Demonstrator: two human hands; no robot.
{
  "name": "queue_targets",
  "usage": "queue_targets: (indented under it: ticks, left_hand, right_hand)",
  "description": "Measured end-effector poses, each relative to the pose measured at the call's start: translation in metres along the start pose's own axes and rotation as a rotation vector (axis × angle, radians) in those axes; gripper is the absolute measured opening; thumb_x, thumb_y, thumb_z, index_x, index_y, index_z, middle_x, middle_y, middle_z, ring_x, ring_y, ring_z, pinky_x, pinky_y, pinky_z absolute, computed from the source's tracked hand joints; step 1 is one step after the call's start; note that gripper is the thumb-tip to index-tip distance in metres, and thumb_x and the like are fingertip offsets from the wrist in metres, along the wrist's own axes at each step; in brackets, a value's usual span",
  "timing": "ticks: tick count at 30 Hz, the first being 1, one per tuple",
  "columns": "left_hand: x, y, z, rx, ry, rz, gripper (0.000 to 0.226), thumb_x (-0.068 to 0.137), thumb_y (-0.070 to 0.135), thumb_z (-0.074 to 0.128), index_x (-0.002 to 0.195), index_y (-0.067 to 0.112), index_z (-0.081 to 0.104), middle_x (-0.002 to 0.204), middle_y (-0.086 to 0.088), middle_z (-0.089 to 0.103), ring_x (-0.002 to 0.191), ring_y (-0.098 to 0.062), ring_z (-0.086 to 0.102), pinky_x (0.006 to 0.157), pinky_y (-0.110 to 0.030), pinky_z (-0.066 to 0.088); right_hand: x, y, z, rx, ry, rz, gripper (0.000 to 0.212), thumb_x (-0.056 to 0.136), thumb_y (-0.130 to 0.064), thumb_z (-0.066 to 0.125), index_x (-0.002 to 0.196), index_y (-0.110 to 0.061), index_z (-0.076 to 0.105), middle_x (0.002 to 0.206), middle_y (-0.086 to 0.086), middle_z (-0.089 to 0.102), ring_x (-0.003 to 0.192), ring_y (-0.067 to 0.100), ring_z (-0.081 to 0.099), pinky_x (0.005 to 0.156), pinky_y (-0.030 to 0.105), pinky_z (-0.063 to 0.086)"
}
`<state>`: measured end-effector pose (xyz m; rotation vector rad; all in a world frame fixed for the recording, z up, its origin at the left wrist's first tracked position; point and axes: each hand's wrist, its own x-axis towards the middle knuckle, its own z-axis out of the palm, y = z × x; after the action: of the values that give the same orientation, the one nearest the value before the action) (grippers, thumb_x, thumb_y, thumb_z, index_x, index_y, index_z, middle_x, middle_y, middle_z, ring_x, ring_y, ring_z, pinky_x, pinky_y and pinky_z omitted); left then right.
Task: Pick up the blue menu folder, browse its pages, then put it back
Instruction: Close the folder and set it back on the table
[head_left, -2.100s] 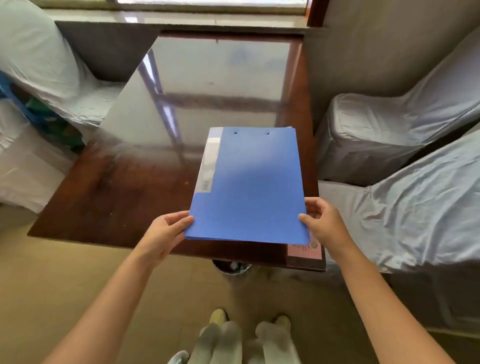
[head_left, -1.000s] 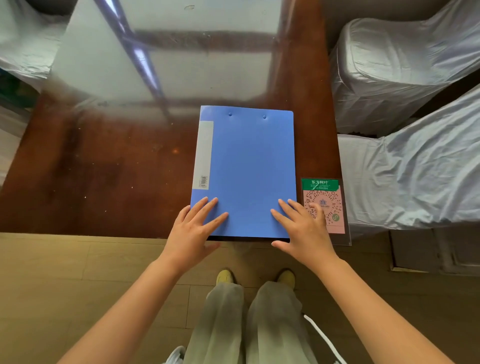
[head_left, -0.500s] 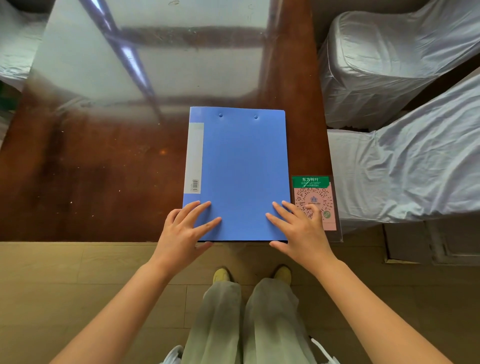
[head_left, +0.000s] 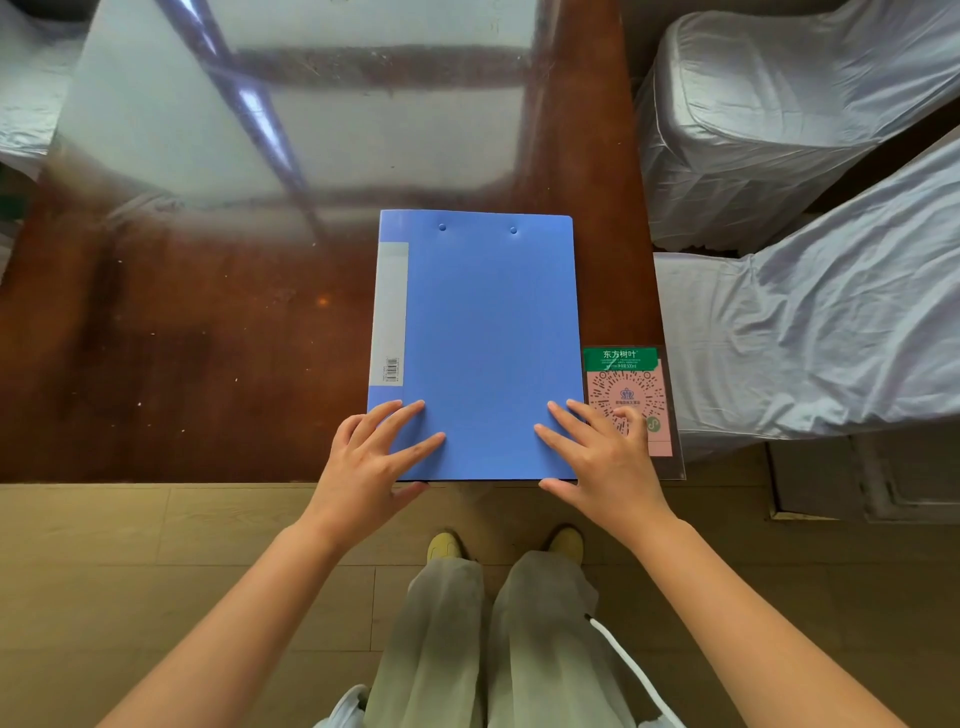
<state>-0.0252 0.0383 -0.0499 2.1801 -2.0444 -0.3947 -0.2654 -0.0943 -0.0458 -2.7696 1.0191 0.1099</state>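
Worktop (head_left: 208, 338) of dark glossy wood carries the blue menu folder (head_left: 483, 332), closed and flat at its near edge; covered chairs (head_left: 779, 156) stand to the right; left hand (head_left: 366, 462) and right hand (head_left: 605, 457) lie on the folder's near corners, fingers (head_left: 415, 447) spread flat, gripping nothing; a pink QR card (head_left: 628, 400) sits just beside the folder, partly under the right hand.
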Motion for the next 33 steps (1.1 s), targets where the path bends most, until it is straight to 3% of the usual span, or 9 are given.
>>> queue_targets:
  ticks: [33]
  left_hand:
    - [-0.002, 0.001, 0.011, 0.054, -0.011, -0.002, 0.057, 0.065, 0.032, 0.083, 0.118, 0.024, 0.063, 0.133, -0.015, 0.056, 0.121, -0.038, 0.051, 0.097, -0.054, 0.040]
  right_hand:
    - [0.004, 0.012, -0.003, 0.016, -0.033, -0.062, 0.060, 0.060, -0.042, 0.082, 0.113, -0.020, 0.063, 0.126, 0.010, 0.061, 0.116, 0.032, 0.056, 0.094, 0.061, 0.035]
